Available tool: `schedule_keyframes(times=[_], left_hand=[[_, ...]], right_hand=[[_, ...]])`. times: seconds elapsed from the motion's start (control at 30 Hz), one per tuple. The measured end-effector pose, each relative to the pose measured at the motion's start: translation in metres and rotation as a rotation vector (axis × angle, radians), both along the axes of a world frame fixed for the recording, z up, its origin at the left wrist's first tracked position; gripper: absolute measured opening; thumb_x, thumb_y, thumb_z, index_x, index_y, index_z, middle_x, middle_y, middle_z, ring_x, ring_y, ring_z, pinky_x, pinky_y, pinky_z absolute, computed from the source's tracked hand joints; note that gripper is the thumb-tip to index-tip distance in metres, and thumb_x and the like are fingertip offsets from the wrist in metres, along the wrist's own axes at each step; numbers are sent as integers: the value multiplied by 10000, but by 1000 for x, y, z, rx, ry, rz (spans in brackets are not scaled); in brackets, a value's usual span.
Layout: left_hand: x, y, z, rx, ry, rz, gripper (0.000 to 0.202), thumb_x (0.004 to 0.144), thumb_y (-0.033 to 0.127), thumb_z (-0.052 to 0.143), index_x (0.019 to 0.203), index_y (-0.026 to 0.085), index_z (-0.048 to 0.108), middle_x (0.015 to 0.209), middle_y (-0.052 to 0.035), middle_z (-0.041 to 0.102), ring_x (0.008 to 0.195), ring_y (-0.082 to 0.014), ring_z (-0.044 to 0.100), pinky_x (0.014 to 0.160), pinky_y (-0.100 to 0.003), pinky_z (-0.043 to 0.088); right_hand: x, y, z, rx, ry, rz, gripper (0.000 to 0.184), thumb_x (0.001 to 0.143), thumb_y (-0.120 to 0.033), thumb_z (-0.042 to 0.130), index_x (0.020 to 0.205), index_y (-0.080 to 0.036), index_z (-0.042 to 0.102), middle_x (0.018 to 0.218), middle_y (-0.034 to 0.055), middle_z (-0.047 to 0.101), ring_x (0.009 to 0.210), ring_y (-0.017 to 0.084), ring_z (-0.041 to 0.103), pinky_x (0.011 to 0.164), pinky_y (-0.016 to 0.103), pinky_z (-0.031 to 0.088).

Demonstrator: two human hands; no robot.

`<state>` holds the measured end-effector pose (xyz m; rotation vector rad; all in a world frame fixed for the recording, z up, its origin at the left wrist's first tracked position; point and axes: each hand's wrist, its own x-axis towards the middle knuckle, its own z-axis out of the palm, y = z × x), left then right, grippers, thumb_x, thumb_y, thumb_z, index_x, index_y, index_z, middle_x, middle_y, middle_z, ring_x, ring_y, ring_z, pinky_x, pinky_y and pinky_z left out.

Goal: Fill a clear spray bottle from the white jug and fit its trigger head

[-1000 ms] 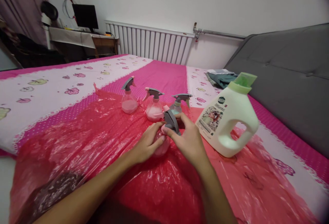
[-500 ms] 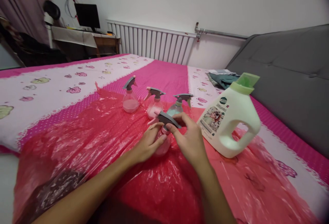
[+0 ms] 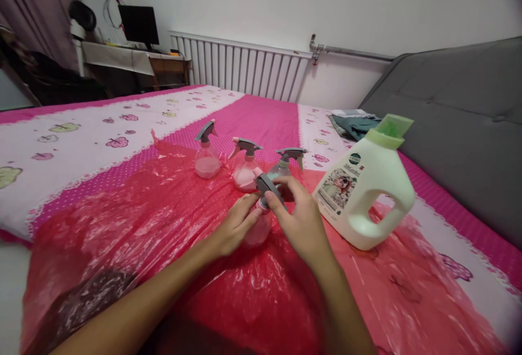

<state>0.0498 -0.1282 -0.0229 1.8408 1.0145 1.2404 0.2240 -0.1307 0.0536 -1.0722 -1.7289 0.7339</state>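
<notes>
The front spray bottle (image 3: pixel 259 233) stands near-upright on red plastic (image 3: pixel 122 219), nozzle (image 3: pixel 258 172) pointing away and leftward; left hand (image 3: pixel 234 224) grips its neck, right hand (image 3: pixel 300 219) its sprayer head (image 3: pixel 267 185). Behind: three more bottles (image 3: pixel 207 166) (two holding pinkish liquid).

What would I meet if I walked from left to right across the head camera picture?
Curtain → black monitor → leftmost spray bottle → left hand → held spray bottle → right hand → pale jug → gray headboard.

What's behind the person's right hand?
Behind the right hand stands a spray bottle: its grey trigger head and upper body show. Its lower body and base are covered, so what lies there can't be seen.
</notes>
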Motion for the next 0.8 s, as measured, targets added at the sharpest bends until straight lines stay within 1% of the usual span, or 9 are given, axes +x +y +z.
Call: schedule_keyframes(times=[0.07,0.13,0.17,0.23,0.3,0.43,0.57,0.67,0.8], left_hand=[[0,-1,2,-13,-9,-2,470,1085,506,499,1466,258,619,1483,-91,669,1368,-323,597,1211,-469,424],[1,-1,2,-3,-22,-9,460,1085,503,501,1452,256,626,1494,-89,662,1361,-318,599,1207,-467,426],[1,-1,2,5,-27,-12,454,1086,502,499,1443,253,631,1492,-89,663,1356,-316,601,1203,-466,429],[1,-1,0,22,-36,-10,447,1086,505,499,1422,248,642,1462,-92,679,1334,-312,611,1191,-464,439],[1,0,-1,33,-40,-3,445,1084,513,502,1411,248,647,1436,-97,690,1317,-312,618,1181,-466,448],[1,0,0,36,-19,-13,445,1093,522,481,1404,254,653,1456,-100,675,1308,-315,622,1171,-467,457],[1,0,0,50,-37,-18,481,1100,516,475,1492,249,556,1527,-112,617,1385,-305,583,1213,-463,423],[0,2,-3,52,-51,-24,528,1077,534,524,1509,231,502,1522,-130,604,1399,-308,572,1221,-473,417],[-1,3,-6,46,-54,-13,520,1062,550,550,1460,216,523,1447,-135,638,1335,-305,600,1183,-484,446]], right_hand=[[1,-2,2,23,51,-27,419,987,-402,617,1381,-278,544,1158,67,665,967,216,674,929,434,564],[1,-5,5,66,55,-2,458,1017,-381,577,1465,-320,502,1231,69,627,1024,210,666,973,444,564],[1,-6,6,95,37,31,406,1034,-351,546,1440,-332,551,1255,69,617,1072,210,658,1012,449,551],[1,-6,8,137,-11,103,323,1052,-279,491,1298,-335,692,1247,65,614,1136,212,644,1061,449,527],[2,-6,9,133,-49,149,340,1050,-232,473,1192,-334,764,1207,63,622,1135,214,643,1063,445,525],[4,-4,7,90,-82,129,354,1038,-265,519,1302,-337,743,1178,73,621,1096,221,641,1046,454,536],[3,-5,6,44,-77,129,415,1020,-305,557,1415,-329,682,1137,68,577,1060,210,628,1043,441,537],[3,-7,8,7,-71,177,419,1026,-336,556,1430,-321,668,1094,52,597,1010,193,639,1017,416,541],[5,-8,14,-5,-85,187,403,1034,-355,545,1406,-302,690,1054,48,657,972,190,664,983,408,550]])
